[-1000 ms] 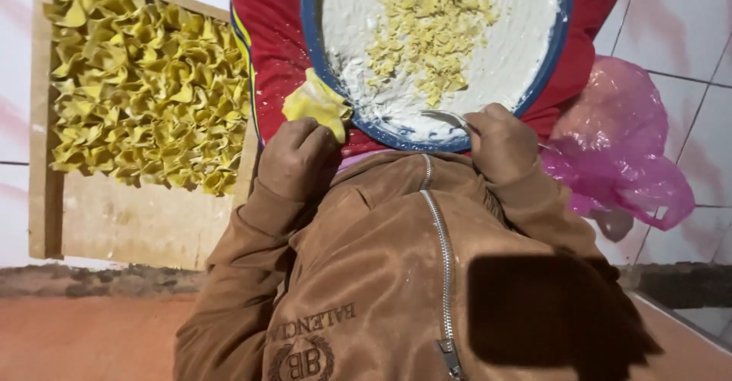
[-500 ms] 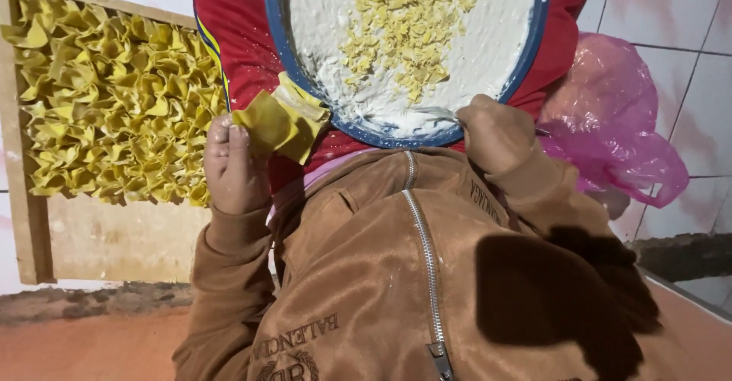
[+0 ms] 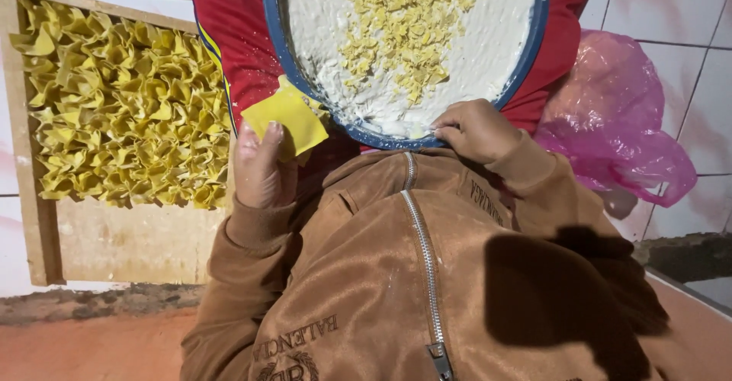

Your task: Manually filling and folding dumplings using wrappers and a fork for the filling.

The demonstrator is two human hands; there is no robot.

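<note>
left hand [image 3: 259, 169]: pinches a flat yellow wrapper [image 3: 286, 122], thumb on top, just off the basin's near-left rim
right hand [image 3: 474, 129]: fingers curled on the basin's near rim, over the white filling; can't tell if it grips anything
basin [image 3: 534, 42]: blue-rimmed, white filling with yellow bits, resting on red cloth [image 3: 229, 38]
tray [image 3: 34, 198]: wooden, folded yellow dumplings [image 3: 122, 107] fill its far part
pink bag [image 3: 618, 133]: right of basin
brown jacket [image 3: 396, 274]: foreground

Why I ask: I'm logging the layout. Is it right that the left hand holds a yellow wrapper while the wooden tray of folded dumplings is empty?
Not quite. The head view shows the wooden tray mostly filled with folded dumplings, not empty. The left hand does hold a yellow wrapper.
</note>
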